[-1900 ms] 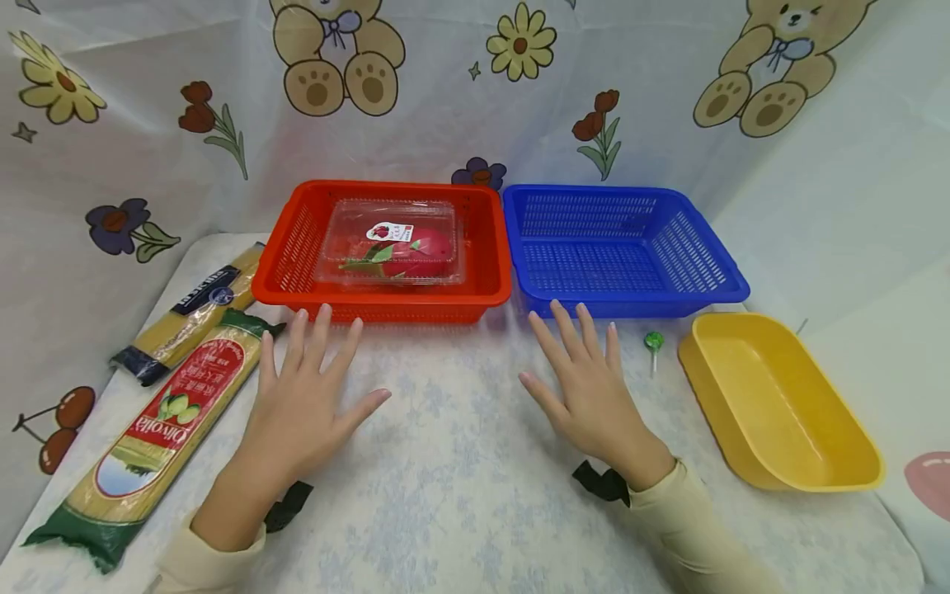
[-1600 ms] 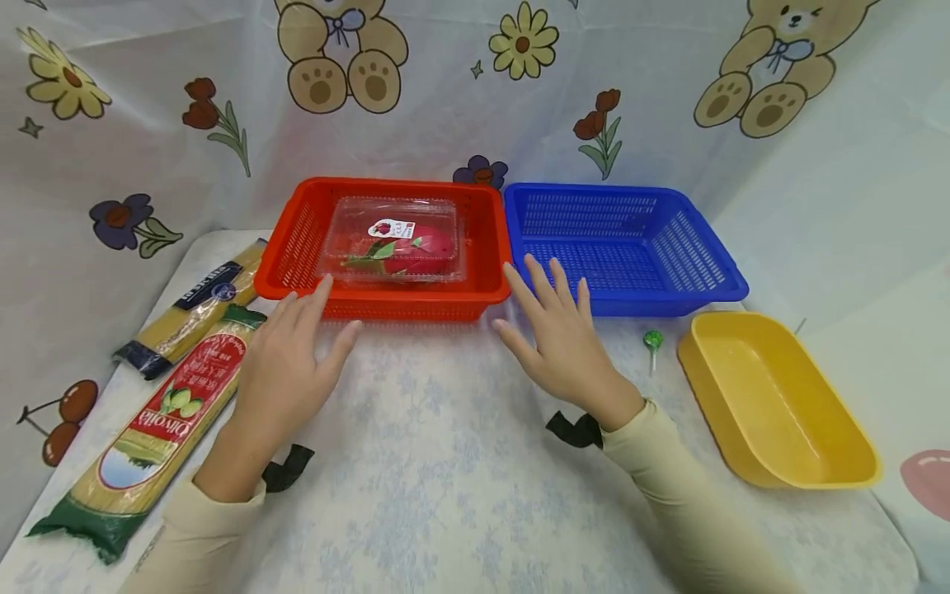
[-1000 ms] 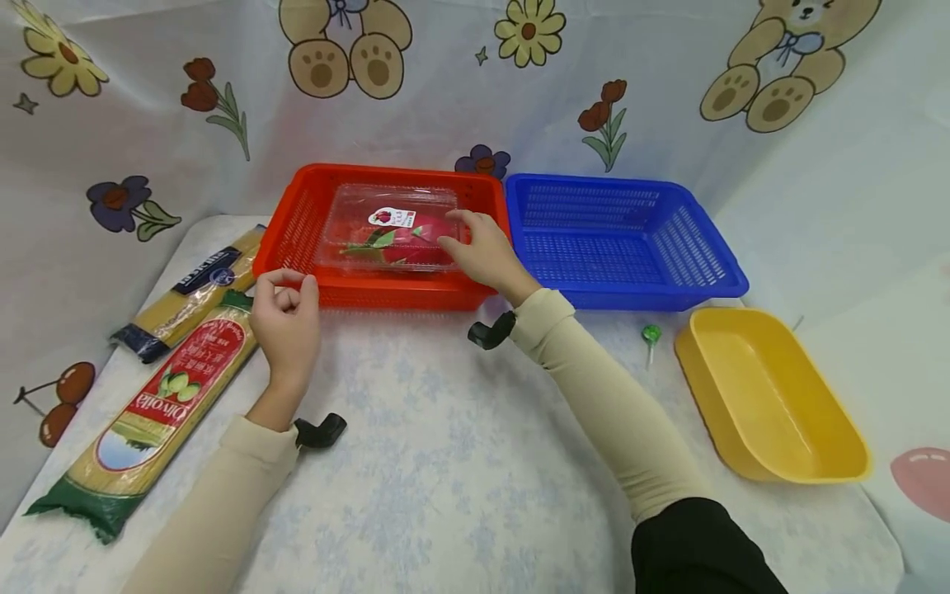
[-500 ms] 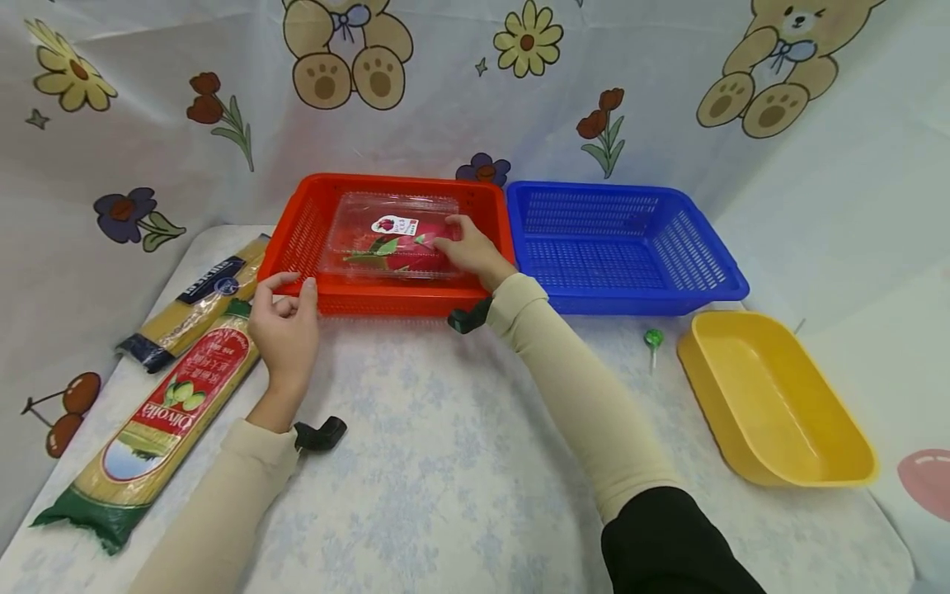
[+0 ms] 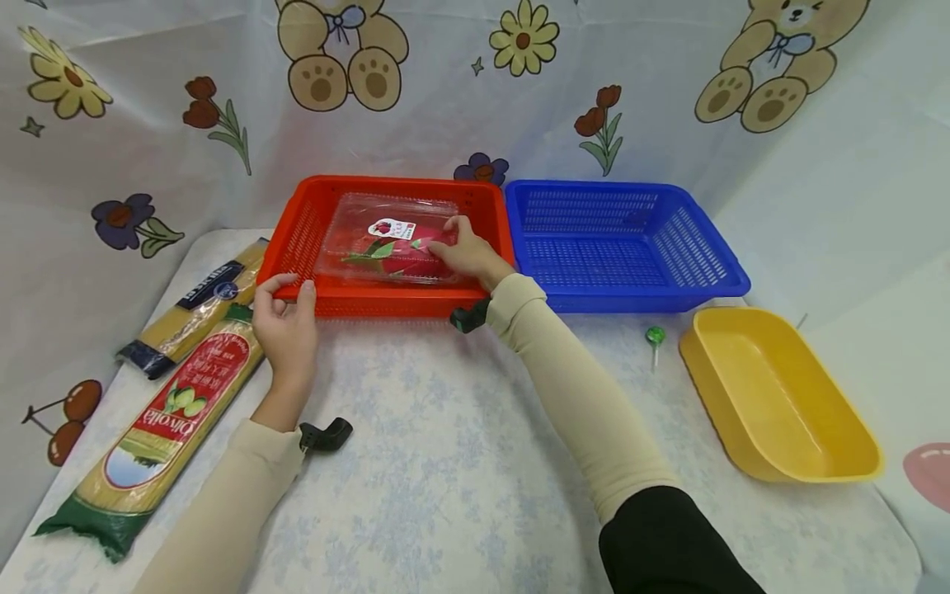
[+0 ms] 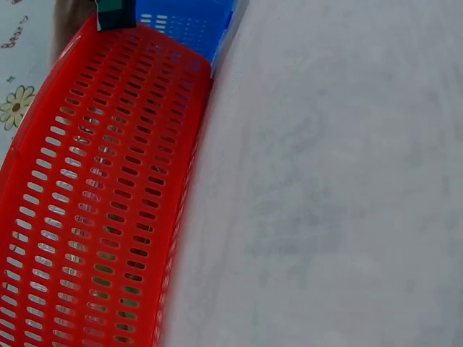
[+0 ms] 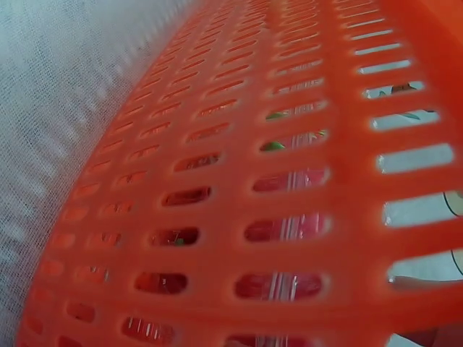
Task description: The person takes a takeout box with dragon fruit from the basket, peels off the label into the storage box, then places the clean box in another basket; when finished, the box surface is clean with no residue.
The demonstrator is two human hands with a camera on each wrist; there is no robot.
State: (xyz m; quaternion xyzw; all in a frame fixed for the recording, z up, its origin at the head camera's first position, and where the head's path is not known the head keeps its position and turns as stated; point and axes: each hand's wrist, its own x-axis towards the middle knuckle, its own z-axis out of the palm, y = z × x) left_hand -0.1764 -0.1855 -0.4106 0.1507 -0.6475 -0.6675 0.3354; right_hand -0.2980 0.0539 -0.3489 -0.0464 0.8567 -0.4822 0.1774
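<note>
The left hand [image 5: 285,326] stands at the front-left corner of the red basket [image 5: 371,307], wrist bent upward, fingers curled in at the rim and thumb upright beside them — whether they pinch the plastic I cannot tell, as the left wrist view shows only slotted wall. The right hand [image 5: 472,254] bends over the basket's front-right rim, its forearm slanting in from the lower right; thumb and forefinger grip the right end of a clear clamshell box [image 5: 352,219]. That box lies inside the red basket, lid on, with a white label [image 5: 392,228] on top and a dragon fruit [image 5: 411,260] within, its pink skin and green scales showing through; in the right wrist view, pink and green also show through the basket's slots. Just to the right of the red basket sits a blue basket [image 5: 631,303], its mesh floor in plain sight. Farther right and nearer the person is a yellow tub [image 5: 705,379], set at an angle, with a green lollipop [image 5: 656,335] lying between it and the red basket. Two packs of pasta lie left of the red basket — a dark-ended pack [image 5: 215,289] beside its left wall, and a green-ended Olivoilà pack [image 5: 171,412] slanting away from the front-left corner, its lettering upside down.
</note>
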